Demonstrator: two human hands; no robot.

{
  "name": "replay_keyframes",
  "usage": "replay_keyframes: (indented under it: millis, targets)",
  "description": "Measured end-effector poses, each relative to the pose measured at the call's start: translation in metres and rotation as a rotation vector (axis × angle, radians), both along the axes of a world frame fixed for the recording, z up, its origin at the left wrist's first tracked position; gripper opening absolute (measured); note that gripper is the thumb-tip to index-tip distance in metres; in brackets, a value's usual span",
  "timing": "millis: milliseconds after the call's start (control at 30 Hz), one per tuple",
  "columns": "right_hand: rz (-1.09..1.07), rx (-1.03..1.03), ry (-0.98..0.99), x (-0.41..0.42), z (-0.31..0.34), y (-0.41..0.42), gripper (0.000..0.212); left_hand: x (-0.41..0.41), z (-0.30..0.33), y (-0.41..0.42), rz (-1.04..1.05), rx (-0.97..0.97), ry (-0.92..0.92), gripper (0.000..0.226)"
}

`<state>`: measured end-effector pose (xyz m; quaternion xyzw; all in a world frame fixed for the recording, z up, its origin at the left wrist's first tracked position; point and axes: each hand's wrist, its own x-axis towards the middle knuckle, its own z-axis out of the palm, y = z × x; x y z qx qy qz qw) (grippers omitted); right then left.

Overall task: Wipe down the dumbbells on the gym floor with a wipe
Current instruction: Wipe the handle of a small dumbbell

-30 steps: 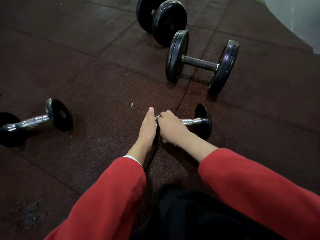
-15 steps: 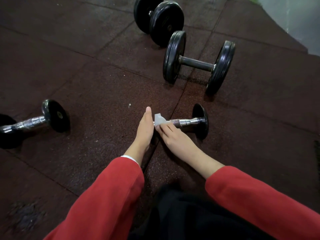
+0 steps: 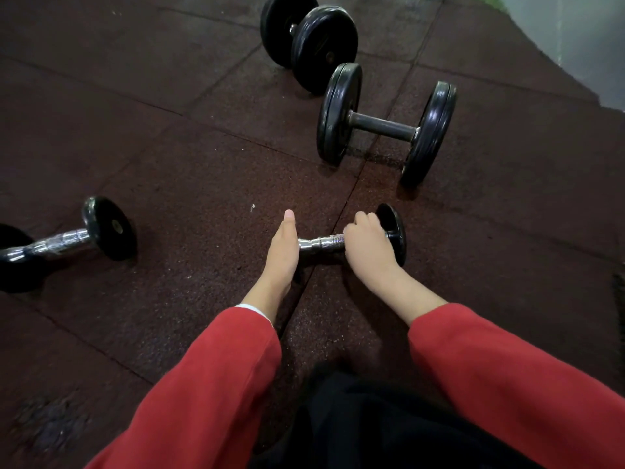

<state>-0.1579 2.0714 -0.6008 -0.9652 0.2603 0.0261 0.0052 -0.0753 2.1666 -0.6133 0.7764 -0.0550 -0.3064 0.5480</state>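
right hand [image 3: 367,247] gripping chrome dumbbell [image 3: 323,244], left hand [image 3: 281,245] bracing

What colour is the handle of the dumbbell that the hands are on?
Shiny silver chrome, with a knurled grip; the small dumbbell's handle shows in the head view, between black end discs.

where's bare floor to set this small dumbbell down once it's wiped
Widest bare patch: dark rubber floor between the chrome-handled dumbbell at left, the left hand and the big black plate dumbbell. Also bare right of the right hand. Crowded at top, where the two big dumbbells sit close together.
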Motion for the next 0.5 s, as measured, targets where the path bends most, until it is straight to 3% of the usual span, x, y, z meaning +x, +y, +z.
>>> replay_keyframes:
  millis: [133, 267, 500]
  targets:
    - [-0.083, 0.01, 0.048, -0.006, -0.001, -0.005, 0.031, 0.001, -0.003, 0.0, -0.015, 0.017, -0.021, 0.06]
    - [-0.117, -0.146, 0.073, -0.004, -0.007, 0.007, 0.04, 0.001, -0.005, 0.0, -0.013, 0.013, -0.033, 0.06]
    - [-0.185, -0.137, 0.172, -0.007, -0.016, 0.009, 0.034, 0.003, -0.005, 0.001, -0.021, 0.024, -0.029, 0.061]
